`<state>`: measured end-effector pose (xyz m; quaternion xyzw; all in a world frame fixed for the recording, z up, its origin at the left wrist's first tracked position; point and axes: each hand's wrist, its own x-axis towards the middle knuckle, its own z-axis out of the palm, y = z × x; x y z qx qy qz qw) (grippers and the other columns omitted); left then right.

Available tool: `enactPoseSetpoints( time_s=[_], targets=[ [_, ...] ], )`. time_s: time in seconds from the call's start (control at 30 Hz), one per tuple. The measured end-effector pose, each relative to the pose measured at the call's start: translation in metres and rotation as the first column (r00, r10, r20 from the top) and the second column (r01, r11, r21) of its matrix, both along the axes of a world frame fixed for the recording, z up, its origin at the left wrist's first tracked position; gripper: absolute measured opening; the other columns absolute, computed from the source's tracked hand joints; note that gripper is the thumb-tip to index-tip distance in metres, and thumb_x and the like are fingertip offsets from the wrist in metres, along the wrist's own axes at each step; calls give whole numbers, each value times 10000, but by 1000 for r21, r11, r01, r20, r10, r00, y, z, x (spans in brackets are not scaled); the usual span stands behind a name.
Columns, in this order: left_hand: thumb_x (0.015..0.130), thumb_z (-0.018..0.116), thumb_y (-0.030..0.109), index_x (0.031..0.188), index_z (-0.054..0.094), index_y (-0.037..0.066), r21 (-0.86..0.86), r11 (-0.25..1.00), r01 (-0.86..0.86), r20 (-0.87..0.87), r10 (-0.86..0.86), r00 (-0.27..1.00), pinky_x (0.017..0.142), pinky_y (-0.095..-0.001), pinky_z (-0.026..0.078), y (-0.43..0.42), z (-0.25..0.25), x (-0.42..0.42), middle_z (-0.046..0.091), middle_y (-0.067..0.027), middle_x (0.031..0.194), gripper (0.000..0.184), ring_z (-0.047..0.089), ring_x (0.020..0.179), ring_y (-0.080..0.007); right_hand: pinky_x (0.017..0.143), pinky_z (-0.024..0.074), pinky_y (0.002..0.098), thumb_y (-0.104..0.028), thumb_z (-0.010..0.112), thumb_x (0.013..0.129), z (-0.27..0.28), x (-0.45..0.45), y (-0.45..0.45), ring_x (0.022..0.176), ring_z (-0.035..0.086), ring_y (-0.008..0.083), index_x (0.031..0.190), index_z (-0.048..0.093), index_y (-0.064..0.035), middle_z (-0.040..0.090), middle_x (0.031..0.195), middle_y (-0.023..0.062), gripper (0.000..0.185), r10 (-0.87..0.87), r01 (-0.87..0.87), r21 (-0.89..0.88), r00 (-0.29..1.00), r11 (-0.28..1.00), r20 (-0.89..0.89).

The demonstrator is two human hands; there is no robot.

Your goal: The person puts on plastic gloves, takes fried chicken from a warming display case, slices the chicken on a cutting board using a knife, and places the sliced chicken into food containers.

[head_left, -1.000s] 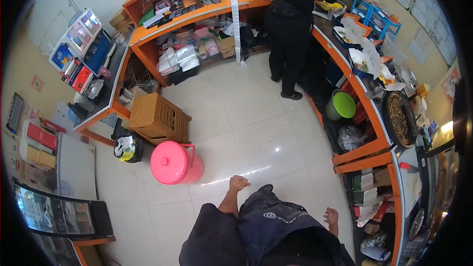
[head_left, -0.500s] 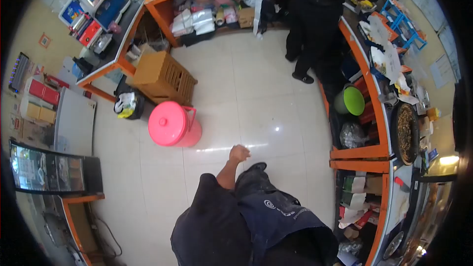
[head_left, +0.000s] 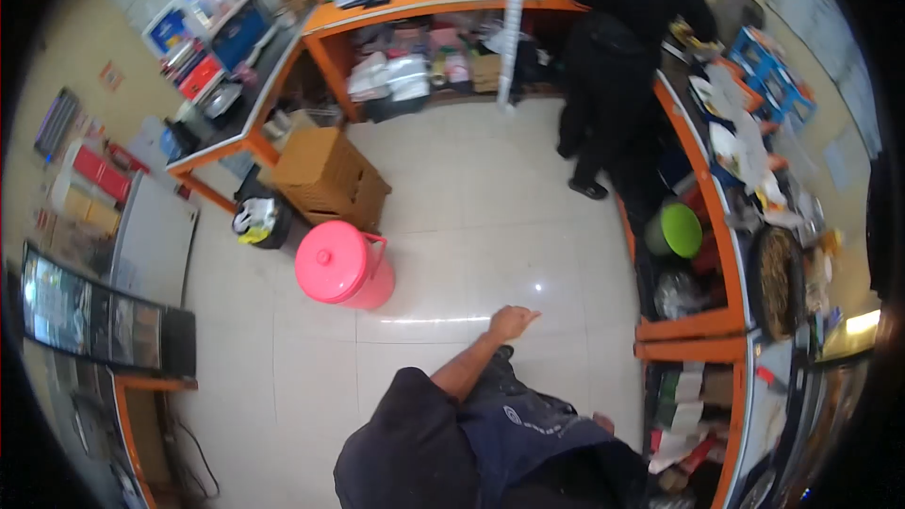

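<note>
My left hand [head_left: 512, 322] is stretched out in front of my body above the tiled floor, its fingers curled in with nothing in them. The thumb or one finger points to the right. Of my right hand [head_left: 603, 422] only a small patch of skin shows past the edge of my dark blue apron [head_left: 528, 443], so its fingers are hidden. Closest to my left hand, though well apart from it, is a pink lidded bucket [head_left: 332, 264] with a handle, standing on the floor to the left.
A brown slatted crate [head_left: 325, 179] and a bin [head_left: 273, 221] stand behind the bucket. At the back right a person in black [head_left: 613, 66] works at the cluttered right counter [head_left: 721, 217]. Under it sits a green bucket [head_left: 679, 231]; a dark pan [head_left: 778, 283] lies on top.
My left hand has swung to the right, and its fingers look more curled. The room sits slightly lower in view. A bit of my right hand has come into sight.
</note>
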<state>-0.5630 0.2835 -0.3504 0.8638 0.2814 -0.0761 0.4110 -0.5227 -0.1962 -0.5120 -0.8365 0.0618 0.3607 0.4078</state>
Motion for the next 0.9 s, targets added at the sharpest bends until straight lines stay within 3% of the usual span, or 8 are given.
enactPoseSetpoints(
  time_s=[0.23, 0.37, 0.43, 0.5, 0.53, 0.67, 0.83, 0.9],
  targets=[
    [807, 592, 271, 819, 730, 106, -14, 999, -34, 429, 36, 902, 814, -406, 513, 37, -43, -23, 693, -149, 883, 215, 652, 885, -324, 516, 535, 335, -343, 604, 880, 110, 18, 94, 696, 660, 191, 981, 625, 3, 641, 818, 84, 361, -116, 116, -8, 992, 993, -50],
    [782, 546, 218, 860, 730, 101, -79, 997, 6, 195, 10, 981, 813, -382, 511, 53, -39, -34, 694, -145, 940, 231, 652, 888, -329, 511, 544, 335, -363, 610, 862, 120, -2, 90, 673, 663, 181, 1019, 631, 1, 665, 851, 99, 397, -11, -6, -118, 990, 993, -140],
    [802, 519, 213, 844, 728, 86, 90, 986, 144, 164, -157, 974, 777, -370, 512, 61, -50, -14, 695, -145, 910, 249, 655, 853, -328, 738, 554, 426, -385, 541, 900, 64, -23, 57, 877, 665, 240, 1114, 627, -31, 670, 1035, 136, 422, 77, -120, -170, 967, 978, -242],
    [820, 493, 207, 796, 724, 62, 372, 832, 411, 179, -499, 848, 736, -365, 513, 56, -81, -7, 695, -150, 855, 274, 659, 807, -321, 761, 529, 446, -368, 509, 915, 45, -46, 37, 906, 645, 277, 1044, 639, -48, 662, 1026, 153, 369, 292, -277, -195, 955, 941, 52],
    [833, 482, 210, 772, 724, 55, 165, 857, 488, 145, -511, 847, 722, -368, 513, 51, -68, -5, 695, -151, 828, 294, 663, 791, -309, 773, 517, 455, -360, 493, 922, 52, -55, 32, 920, 635, 295, 1008, 645, -56, 659, 1022, 161, 351, 340, -286, -270, 923, 919, 178],
    [839, 493, 249, 760, 729, 37, -243, 863, 442, -110, -478, 872, 739, -376, 515, -12, -55, 54, 697, -155, 786, 327, 670, 771, -285, 884, 479, 439, -426, 533, 887, 97, -85, -6, 1032, 609, 346, 1056, 667, -30, 645, 1087, 204, 451, -423, 451, -188, 890, 872, 171],
    [836, 542, 334, 821, 746, 92, 60, 426, 903, -170, -887, 430, 798, -407, 519, -141, -62, 131, 693, -180, 880, 316, 667, 852, -340, 915, 467, 418, -469, 540, 868, 76, -173, -98, 1018, 616, 374, 1000, 685, 6, 665, 1051, 212, 513, -830, 828, -59, 558, 557, -14],
    [842, 557, 376, 779, 731, 90, 353, -212, 911, -402, -914, -56, 779, -455, 508, -213, -76, 166, 680, -171, 861, 341, 655, 838, -353, 616, 529, 409, -374, 557, 891, -33, -255, -138, 747, 682, 272, 1012, 677, -33, 704, 866, 137, 381, -798, 799, -217, 592, 561, 116]
  ],
)
